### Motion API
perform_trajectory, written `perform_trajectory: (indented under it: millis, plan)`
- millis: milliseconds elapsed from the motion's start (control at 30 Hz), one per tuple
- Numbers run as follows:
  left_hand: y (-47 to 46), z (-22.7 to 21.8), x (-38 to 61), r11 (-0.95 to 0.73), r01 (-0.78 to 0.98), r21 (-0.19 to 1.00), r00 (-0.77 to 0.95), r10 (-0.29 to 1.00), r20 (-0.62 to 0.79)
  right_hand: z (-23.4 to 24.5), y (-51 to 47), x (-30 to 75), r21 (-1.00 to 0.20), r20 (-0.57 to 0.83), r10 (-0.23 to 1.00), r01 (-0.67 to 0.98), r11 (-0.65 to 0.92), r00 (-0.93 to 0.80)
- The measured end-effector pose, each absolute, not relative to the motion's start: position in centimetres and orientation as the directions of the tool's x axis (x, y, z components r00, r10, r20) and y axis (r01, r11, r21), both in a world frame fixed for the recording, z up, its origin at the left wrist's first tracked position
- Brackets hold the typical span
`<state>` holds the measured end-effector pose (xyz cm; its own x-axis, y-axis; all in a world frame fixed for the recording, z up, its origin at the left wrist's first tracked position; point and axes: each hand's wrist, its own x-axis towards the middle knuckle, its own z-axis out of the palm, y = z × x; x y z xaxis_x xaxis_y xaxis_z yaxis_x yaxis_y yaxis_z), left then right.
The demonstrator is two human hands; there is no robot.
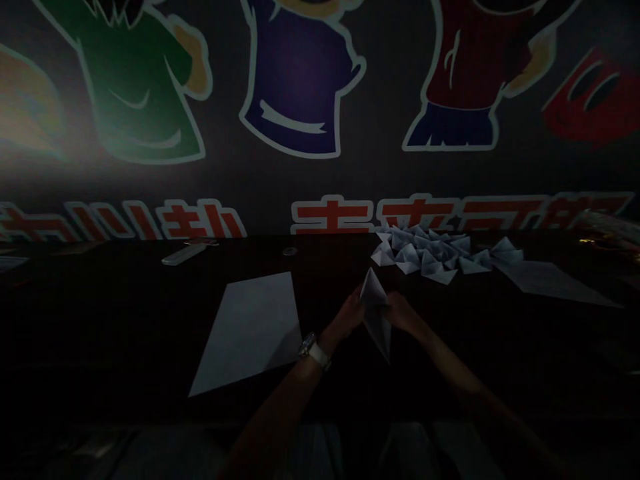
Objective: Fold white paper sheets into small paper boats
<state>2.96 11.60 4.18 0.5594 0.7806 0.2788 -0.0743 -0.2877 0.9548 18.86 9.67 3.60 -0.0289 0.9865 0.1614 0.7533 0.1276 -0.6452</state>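
Between my two hands a folded piece of white paper is held upright, one point up and another pointing down toward me. My left hand, with a watch on the wrist, grips its left edge. On the opposite edge my right hand is closed, its fingers partly hidden by the paper and the dim light. Left of my left wrist lies a flat white paper sheet. Just beyond my hands sits a pile of folded paper pieces, pointed in shape.
Another white sheet lies to the right of the pile on the dark table. Toward the back left rests a pale, long flat object. A small round item is near the wall, which carries cartoon figures and red lettering.
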Motion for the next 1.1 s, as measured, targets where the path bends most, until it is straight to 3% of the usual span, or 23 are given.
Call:
perform_trajectory:
  millis: [133,267,367,500,600,667,900,1000,1100]
  plan:
    - [12.2,4.9,0.8,-0.380,0.043,0.924,0.720,0.653,0.235,3.2,10.1,19.9,-0.673,0.164,0.979,0.713,0.199,-0.119]
    - [12.5,4.5,-1.1,-0.633,0.176,0.754,0.819,0.519,0.245,2.1,9.5,20.5,-0.640,0.231,0.945,0.695,0.327,-0.232]
    - [12.2,3.9,-1.9,-0.756,0.238,0.610,0.867,0.449,0.218,1.1,8.8,21.1,-0.432,0.342,0.857,0.746,0.507,-0.385]
    - [11.7,3.3,-2.5,-0.861,0.315,0.400,0.907,0.397,0.142,0.5,8.2,21.9,-0.126,0.313,0.807,0.821,0.557,-0.500]
    - [11.9,2.8,-2.8,-0.900,0.329,0.287,0.922,0.371,0.107,0.5,8.1,22.2,-0.020,0.284,0.793,0.823,0.567,-0.539]
    - [12.1,2.6,-3.1,-0.909,0.314,0.273,0.935,0.346,0.076,0.6,8.0,22.3,0.010,0.270,0.796,0.829,0.560,-0.541]
    - [11.4,2.4,-3.0,-0.897,0.325,0.301,0.937,0.349,0.028,0.4,7.7,22.9,-0.013,0.175,0.831,0.842,0.539,-0.529]
    - [10.4,1.8,-2.7,-0.892,0.388,0.231,0.896,0.423,0.131,0.7,7.3,23.6,-0.121,0.101,0.841,0.833,0.541,-0.531]
    - [9.8,1.2,-2.5,-0.890,0.433,0.142,0.870,0.454,0.195,1.6,7.2,24.2,-0.312,0.005,0.835,0.792,0.524,-0.551]
